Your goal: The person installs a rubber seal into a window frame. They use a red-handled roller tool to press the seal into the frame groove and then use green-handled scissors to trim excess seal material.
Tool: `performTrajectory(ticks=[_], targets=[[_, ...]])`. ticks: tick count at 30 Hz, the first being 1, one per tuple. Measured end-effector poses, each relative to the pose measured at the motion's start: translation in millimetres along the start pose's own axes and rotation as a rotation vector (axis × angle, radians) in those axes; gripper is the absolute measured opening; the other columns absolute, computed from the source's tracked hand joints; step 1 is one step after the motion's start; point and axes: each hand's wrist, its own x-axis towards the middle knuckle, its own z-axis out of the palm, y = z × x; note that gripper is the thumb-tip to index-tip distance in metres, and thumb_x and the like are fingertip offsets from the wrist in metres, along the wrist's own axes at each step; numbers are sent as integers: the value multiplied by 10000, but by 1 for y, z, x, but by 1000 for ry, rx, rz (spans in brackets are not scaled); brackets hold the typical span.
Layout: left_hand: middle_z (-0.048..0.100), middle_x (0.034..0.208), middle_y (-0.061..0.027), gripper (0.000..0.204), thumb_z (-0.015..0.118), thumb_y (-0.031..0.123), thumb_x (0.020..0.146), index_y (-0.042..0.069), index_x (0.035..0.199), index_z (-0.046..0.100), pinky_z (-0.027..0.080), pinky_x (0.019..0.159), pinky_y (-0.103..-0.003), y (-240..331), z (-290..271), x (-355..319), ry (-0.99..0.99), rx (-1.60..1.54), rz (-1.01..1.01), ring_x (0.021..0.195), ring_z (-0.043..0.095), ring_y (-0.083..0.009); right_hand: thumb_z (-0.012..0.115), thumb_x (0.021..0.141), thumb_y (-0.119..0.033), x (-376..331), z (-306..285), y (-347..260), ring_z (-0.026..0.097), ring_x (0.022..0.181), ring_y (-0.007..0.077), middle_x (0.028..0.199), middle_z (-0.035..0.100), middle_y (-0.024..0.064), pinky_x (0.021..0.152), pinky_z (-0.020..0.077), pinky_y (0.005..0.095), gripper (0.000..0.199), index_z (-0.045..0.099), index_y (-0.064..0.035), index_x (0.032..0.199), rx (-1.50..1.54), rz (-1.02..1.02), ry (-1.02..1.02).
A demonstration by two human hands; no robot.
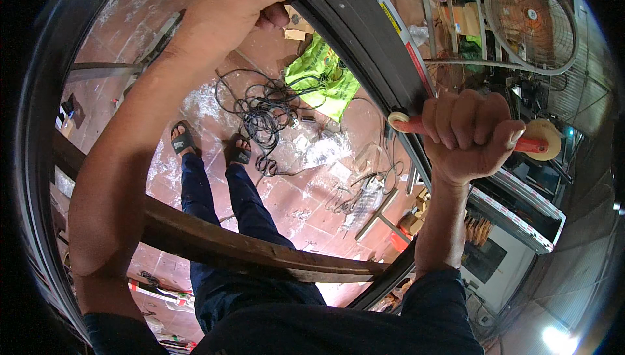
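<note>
Frame point(355, 26), dark, slanted from far middle toward the right in the head view. Well apart from the right hand, the left hand point(231, 7) met its far part, perhaps to steady it; I could not tell whether it gripped. The right hand point(469, 134) clenched a red tool point(532, 145), likely for firm control. Yellow label point(390, 18), red label point(416, 61) and green bag point(325, 81) bore unreadable print.

the reddish tiled floor point(312, 208), marked with whitish smears, carries a loose tangle of black cable point(263, 113), strands of it crossing a crumpled yellow-green bag point(335, 91); crinkled clear plastic point(327, 150) lies nearby.
</note>
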Motion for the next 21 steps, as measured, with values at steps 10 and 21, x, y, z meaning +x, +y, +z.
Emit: performTrajectory(ticks=[10,21], targets=[[742,797,-93,295,717,314,952,22,981,744,552,673,-280,-5,-9,0,-19,50,-2,698,702,-158,491,1081,-548,-37,-12,-10,359,514,133,630,419,8,511,334,316,508,450,-134,789,-11,-19,102],[704,863,-52,279,727,293,968,25,1044,712,526,685,-284,0,-5,-2,-9,-41,-45,749,668,-129,486,1077,-566,-74,-26,-26,334,495,124,599,377,-11,493,332,311,528,412,-152,757,-109,-7,174]])
